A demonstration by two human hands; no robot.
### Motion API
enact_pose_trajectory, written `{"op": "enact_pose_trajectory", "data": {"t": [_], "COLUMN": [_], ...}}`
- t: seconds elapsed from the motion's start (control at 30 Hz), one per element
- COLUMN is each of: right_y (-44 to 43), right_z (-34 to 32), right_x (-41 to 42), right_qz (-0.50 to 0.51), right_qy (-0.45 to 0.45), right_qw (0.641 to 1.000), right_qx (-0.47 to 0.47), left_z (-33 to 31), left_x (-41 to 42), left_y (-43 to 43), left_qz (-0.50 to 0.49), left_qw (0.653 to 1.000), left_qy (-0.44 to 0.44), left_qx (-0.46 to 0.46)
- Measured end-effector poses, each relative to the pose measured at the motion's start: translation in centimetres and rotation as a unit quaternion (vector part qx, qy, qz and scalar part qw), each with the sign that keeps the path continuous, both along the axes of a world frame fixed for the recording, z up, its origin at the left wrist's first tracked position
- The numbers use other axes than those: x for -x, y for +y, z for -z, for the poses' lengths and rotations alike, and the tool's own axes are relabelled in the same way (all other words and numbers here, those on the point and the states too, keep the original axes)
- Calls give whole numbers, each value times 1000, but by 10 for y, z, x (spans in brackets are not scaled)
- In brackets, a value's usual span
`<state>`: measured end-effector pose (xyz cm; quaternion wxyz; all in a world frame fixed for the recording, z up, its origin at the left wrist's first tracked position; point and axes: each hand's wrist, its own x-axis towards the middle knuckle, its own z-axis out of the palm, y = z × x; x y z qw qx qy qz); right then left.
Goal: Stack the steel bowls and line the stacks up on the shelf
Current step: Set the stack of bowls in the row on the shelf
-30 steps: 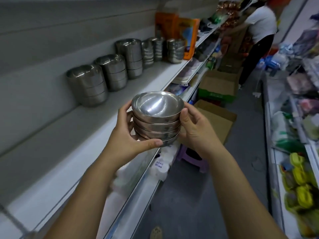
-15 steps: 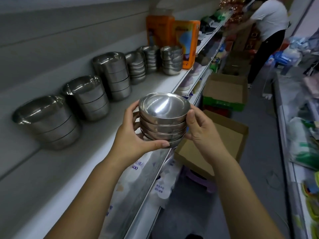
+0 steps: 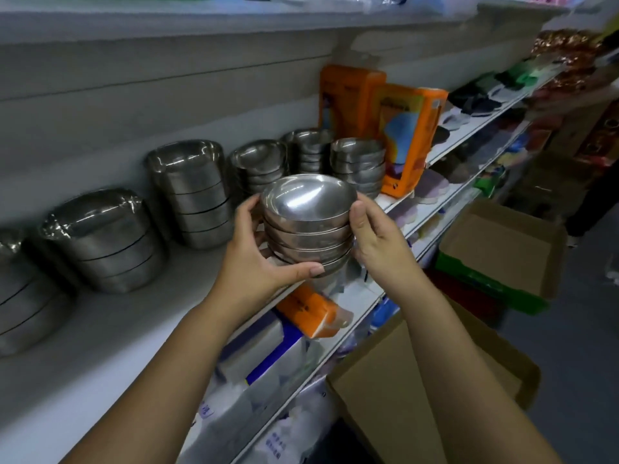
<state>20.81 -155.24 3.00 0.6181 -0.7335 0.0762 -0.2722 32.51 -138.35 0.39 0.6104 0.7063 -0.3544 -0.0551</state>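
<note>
A stack of several small steel bowls (image 3: 308, 209) hangs in the air just over the front edge of the white shelf (image 3: 110, 333). My left hand (image 3: 258, 262) grips its left side with the thumb under the lowest bowl. My right hand (image 3: 375, 242) grips its right side, thumb on the top rim. Along the back of the shelf stand other stacks: big bowls wrapped in film (image 3: 104, 242), a taller stack (image 3: 194, 192), and three stacks of small bowls (image 3: 358, 165) at the far end.
Orange boxes (image 3: 405, 139) stand right behind the small stacks. An upper shelf (image 3: 234, 15) hangs overhead. Packaged goods fill the lower shelves (image 3: 301, 346). Open cardboard boxes (image 3: 502, 249) sit on the aisle floor to the right.
The view has swung left and closer to the shelf. Both hands have carried the bowl stack up and toward the shelf, grip unchanged.
</note>
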Motion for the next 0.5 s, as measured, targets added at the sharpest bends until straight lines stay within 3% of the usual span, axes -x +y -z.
{"op": "enact_pose_trajectory", "data": {"t": [0.2,0.5], "right_y": [-78,-135], "right_z": [7,31], "right_x": [-49,-107], "right_qz": [-90,-165], "right_qy": [31,51], "right_qw": [995,985], "right_qx": [-2,-28], "left_z": [18,45], "left_x": [-25,-59], "left_y": [-62,-108], "left_qz": [-63,-135], "left_qw": [997,991], "left_qy": [39,21], "left_qx": [6,-11]}}
